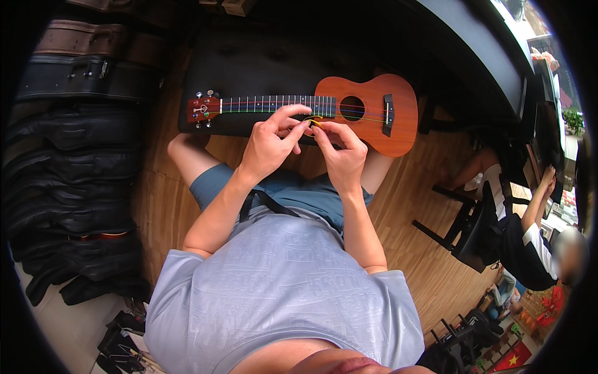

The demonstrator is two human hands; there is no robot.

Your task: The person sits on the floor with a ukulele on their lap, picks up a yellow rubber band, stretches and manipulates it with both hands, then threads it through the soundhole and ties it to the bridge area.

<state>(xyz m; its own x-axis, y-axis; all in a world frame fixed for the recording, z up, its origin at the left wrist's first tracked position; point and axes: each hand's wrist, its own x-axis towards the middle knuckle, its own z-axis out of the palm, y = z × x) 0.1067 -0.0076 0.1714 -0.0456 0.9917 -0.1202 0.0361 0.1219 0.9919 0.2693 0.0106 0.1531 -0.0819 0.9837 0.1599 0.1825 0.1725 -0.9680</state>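
Note:
A brown wooden ukulele (369,91) lies flat, its headstock to the left and its body to the right. Thin strings run along its fretboard. In front of its neck, my right hand (344,153) pinches a small, thin yellow-green strand (318,123) between thumb and fingertips. My left hand (266,148) meets it there, thumb close against the strand and index finger stretched above. The strand curves in a small loop between the fingertips; its exact kind is too small to make out.
A black padded bench (249,65) carries the ukulele in front of my knees. Stacked dark instrument cases (75,134) line the left side. A black piano (473,50) stands at the far right. Nearer on the right, another person (526,249) sits on a black seat.

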